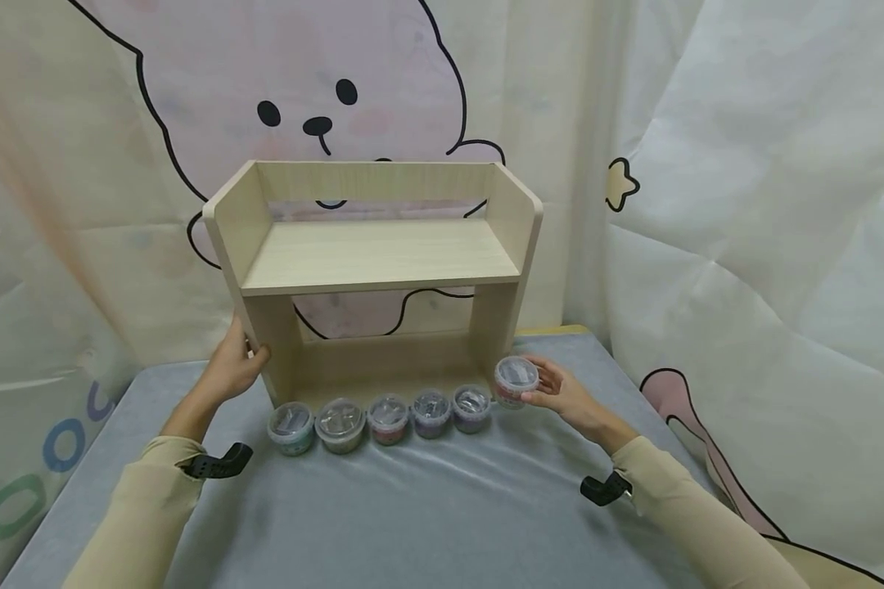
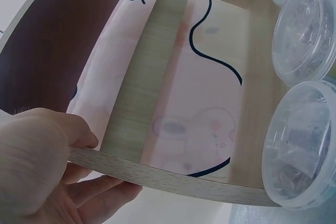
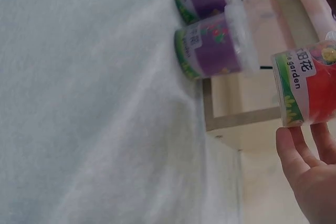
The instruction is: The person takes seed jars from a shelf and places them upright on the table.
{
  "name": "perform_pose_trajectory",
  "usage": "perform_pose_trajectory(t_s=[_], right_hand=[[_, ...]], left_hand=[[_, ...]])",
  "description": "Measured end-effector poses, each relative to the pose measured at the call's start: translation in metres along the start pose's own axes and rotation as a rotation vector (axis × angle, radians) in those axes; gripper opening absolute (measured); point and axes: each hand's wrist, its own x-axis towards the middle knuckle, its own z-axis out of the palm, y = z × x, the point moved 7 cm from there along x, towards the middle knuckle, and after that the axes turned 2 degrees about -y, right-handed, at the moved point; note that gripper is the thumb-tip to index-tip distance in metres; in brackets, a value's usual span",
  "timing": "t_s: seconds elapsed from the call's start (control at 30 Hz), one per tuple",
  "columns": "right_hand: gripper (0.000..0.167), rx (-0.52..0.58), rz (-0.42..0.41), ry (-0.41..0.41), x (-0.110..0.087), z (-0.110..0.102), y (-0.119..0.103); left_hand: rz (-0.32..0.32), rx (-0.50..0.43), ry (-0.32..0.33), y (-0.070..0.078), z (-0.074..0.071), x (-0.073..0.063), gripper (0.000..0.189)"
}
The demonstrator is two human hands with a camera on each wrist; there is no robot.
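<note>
A pale wooden two-tier shelf (image 1: 383,254) stands on the table. My left hand (image 1: 232,364) grips the edge of its left side panel, with the thumb inside and the fingers outside in the left wrist view. My right hand (image 1: 566,402) pinches a clear-lidded plastic tub (image 1: 516,378) near the shelf's lower right corner. In the right wrist view this tub has a red and green label (image 3: 304,85) and is lifted off the cloth. Several similar lidded tubs stand in a row before the shelf, among them a purple-labelled tub (image 3: 212,48) and a larger tub (image 1: 340,427).
A grey-blue cloth (image 1: 427,515) covers the table. Behind and beside it hang pale curtains (image 1: 744,204) printed with cartoon figures. The shelf's back is partly open. A black wrist strap (image 1: 217,463) is on my left wrist and another strap (image 1: 606,489) on my right.
</note>
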Motion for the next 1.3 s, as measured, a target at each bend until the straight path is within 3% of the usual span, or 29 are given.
perform_pose_trajectory(t_s=[0.5, 0.73, 1.07, 1.3], right_hand=[[0.072, 0.012, 0.033, 0.001, 0.002, -0.007, 0.041], [0.074, -0.007, 0.067, -0.011, 0.002, -0.004, 0.055], [0.074, 0.028, 0.086, -0.022, 0.003, 0.004, 0.066], [0.074, 0.063, 0.095, -0.049, 0.006, 0.009, 0.072]], left_hand=[[-0.016, 0.012, -0.023, 0.002, 0.000, 0.001, 0.089], [0.002, 0.004, 0.000, 0.001, -0.001, 0.000, 0.084], [-0.032, 0.002, -0.008, 0.002, 0.001, -0.002, 0.084], [-0.001, -0.014, 0.004, 0.004, 0.000, -0.001, 0.087]])
